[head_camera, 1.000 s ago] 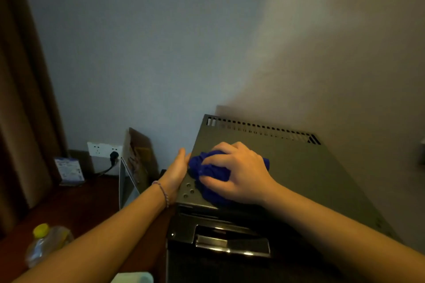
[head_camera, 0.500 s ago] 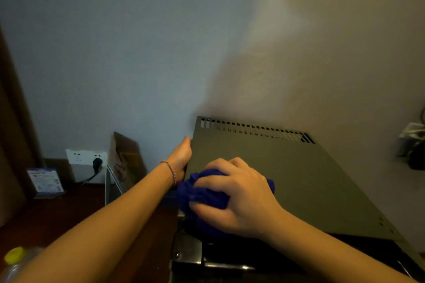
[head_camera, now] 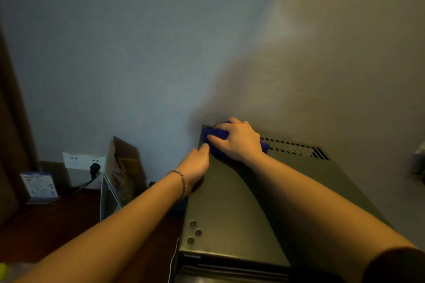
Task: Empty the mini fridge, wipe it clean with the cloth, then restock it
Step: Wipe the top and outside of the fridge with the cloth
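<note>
Right hand [head_camera: 239,141] clutches cloth [head_camera: 212,133] bunched under its fingers at fridge [head_camera: 232,209] top's far-left corner | left hand [head_camera: 195,164], fingers relaxed, rests on fridge's left edge, just beside cloth

The mini fridge [head_camera: 232,209] has a top of smooth sheet metal with a dull, faintly satin grey finish, set with small shiny round screw heads near its front left corner and punched with a row of slots along the back edge. The cloth [head_camera: 215,134] bunched on it is a soft, matt, fuzzy blue fabric. The surface [head_camera: 46,225] beside the fridge looks like dark reddish wood with a low sheen, and the wall [head_camera: 161,41] behind is matt and finely textured.
</note>
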Demonstrator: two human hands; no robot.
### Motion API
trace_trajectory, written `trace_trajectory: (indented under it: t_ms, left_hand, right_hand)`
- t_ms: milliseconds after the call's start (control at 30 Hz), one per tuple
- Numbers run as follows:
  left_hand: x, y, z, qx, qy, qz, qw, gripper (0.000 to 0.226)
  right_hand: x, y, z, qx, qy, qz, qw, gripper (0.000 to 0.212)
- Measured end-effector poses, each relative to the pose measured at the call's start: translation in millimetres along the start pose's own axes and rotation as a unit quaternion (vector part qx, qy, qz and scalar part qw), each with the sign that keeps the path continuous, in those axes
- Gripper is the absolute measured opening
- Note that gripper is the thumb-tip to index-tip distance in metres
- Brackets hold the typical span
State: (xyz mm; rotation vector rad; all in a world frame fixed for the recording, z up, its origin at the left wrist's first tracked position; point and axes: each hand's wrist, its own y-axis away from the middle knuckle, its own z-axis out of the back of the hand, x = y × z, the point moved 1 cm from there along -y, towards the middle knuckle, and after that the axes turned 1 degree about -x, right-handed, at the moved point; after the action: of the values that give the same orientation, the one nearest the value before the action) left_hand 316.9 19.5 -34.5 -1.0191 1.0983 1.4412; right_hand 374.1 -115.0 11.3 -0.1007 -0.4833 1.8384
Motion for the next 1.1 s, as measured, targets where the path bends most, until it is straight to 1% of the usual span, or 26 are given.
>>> trace_trajectory:
  t_ms: [33, 100, 133, 200, 333, 500, 567, 700, 767, 900, 1000, 1067, 1100]
  left_hand:
    - [-0.4, -1.3, -1.7, -0.013, -0.097, -0.024, 0.995, 0.052]
    - [-1.1, 0.7, -5.2, 0.0, -0.251, -0.071, 0.965, 0.062]
    - [-1.1, 2.0, -6.5, 0.015, -0.313, -0.081, 0.946, 0.066]
    - [-2.1, 2.2, -7.5, 0.031, -0.375, -0.08, 0.923, 0.067]
    - [-3.1, 0.5, -6.1, 0.035, -0.399, -0.076, 0.913, 0.065]
    - [-0.4, -6.3, -6.0, 0.023, -0.414, -0.082, 0.906, 0.065]
    - [0.4, -8.8, -5.0, 0.021, -0.423, -0.078, 0.903, 0.064]
    - [-1.6, -3.7, -5.8, 0.024, -0.46, -0.092, 0.883, 0.063]
    - [-10.1, 7.4, -6.5, 0.032, -0.474, -0.089, 0.875, 0.059]
    - [-24.7, 9.5, -9.1, 0.068, -0.503, -0.1, 0.856, 0.058]
    - [-28.9, 2.6, -7.5, 0.074, -0.511, -0.084, 0.852, 0.06]
    - [-30.0, -1.2, -4.0, 0.067, -0.518, -0.08, 0.849, 0.062]
    - [-29.7, -21.0, -23.2, 0.086, -0.511, -0.077, 0.852, 0.062]
  right_hand:
    - [-5.3, -10.4, -2.9, 0.002, 0.001, -0.008, 1.0, 0.047]
    - [-14.7, -28.3, -6.9, 0.007, 0.0, -0.02, 1.0, 0.048]
    - [-19.0, -35.5, -8.7, 0.009, 0.001, -0.023, 1.0, 0.048]
    - [-26.1, -45.4, -11.5, 0.008, 0.002, -0.028, 1.0, 0.049]
    - [-31.2, -46.4, -11.7, 0.011, 0.0, -0.019, 1.0, 0.042]
    - [-32.7, -14.1, 1.7, 0.018, -0.012, 0.03, 0.999, 0.044]
    - [-33.3, 9.1, 11.3, 0.015, -0.019, 0.051, 0.998, 0.044]
    - [-42.2, 68.8, 37.1, 0.003, -0.019, 0.088, 0.996, 0.04]
    - [-45.3, 103.3, 51.3, 0.008, -0.023, 0.095, 0.995, 0.041]
    - [-42.3, 161.9, 75.6, 0.016, -0.035, 0.119, 0.992, 0.046]
    - [-30.2, 196.9, 83.4, 0.028, -0.063, 0.144, 0.987, 0.046]
    - [-22.3, 211.0, 84.7, 0.014, -0.071, 0.166, 0.984, 0.044]
    - [-38.5, 211.7, 82.8, 0.015, -0.078, 0.161, 0.984, 0.043]
